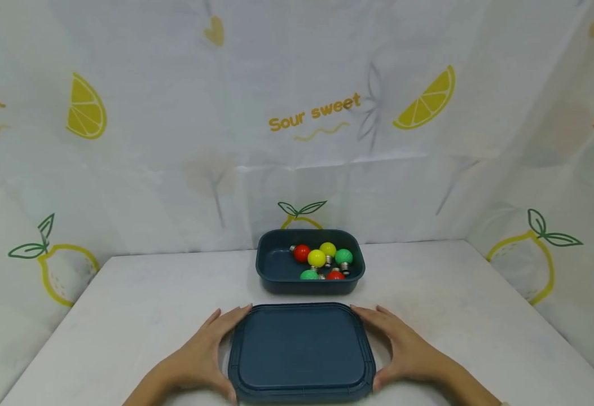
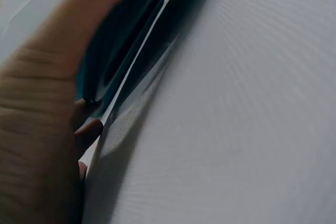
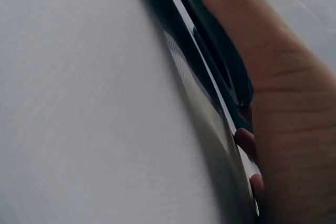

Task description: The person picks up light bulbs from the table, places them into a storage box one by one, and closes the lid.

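A dark blue rectangular lid (image 1: 302, 347) is at the near edge of the table, directly in front of me. Along its left side my left hand (image 1: 200, 355) grips it, fingertips at the far corner and thumb at the near one. My right hand (image 1: 408, 349) holds the opposite side in the same way. Both wrist views show a thumb along the dark rim, with other fingertips beyond it; whether the lid touches the table is hard to tell. Just behind it stands a dark blue container (image 1: 271, 268) with several small bulbs inside, among them a red bulb (image 1: 302, 253), a yellow bulb (image 1: 316, 259) and a green bulb (image 1: 344, 256).
White cloth covers the table (image 1: 149, 304). Behind the container hangs a white curtain (image 1: 175, 113) printed with lemons and lettering, and it continues along both sides of the table.
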Demonstrator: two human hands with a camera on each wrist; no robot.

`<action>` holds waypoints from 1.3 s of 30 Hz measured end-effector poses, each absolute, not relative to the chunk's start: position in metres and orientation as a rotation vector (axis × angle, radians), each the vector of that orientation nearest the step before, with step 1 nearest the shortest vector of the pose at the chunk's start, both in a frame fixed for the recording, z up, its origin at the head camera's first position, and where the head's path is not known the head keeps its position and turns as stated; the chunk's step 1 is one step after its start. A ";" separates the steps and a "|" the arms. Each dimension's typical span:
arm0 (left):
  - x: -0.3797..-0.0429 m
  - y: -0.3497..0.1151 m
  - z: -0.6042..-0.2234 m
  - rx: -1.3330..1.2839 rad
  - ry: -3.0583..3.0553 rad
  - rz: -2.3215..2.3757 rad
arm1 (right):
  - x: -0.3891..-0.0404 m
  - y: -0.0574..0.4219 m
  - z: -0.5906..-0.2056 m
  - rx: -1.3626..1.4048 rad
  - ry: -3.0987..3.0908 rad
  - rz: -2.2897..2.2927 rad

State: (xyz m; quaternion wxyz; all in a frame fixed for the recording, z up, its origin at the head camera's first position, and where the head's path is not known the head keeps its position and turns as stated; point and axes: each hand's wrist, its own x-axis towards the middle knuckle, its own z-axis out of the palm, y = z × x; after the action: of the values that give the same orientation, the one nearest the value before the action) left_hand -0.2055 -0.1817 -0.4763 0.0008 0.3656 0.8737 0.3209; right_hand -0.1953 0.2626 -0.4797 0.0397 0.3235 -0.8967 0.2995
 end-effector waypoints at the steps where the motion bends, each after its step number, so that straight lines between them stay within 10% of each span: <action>1: -0.205 -0.182 -0.475 1.116 2.679 1.084 | -0.195 0.262 -0.479 0.984 -2.743 0.989; 28: -0.234 -0.140 -0.401 1.268 2.259 1.946 | -0.221 0.229 -0.403 1.115 -2.095 1.773; 39: -0.263 -0.093 -0.371 1.185 2.247 2.379 | -0.247 0.188 -0.365 0.774 -1.681 1.794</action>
State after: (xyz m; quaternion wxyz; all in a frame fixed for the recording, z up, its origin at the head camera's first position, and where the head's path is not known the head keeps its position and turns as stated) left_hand -0.2631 -0.0927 -0.3713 -0.1688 0.3357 0.6363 0.6737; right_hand -0.2468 0.1876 -0.3645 0.2783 0.2884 -0.6263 0.6686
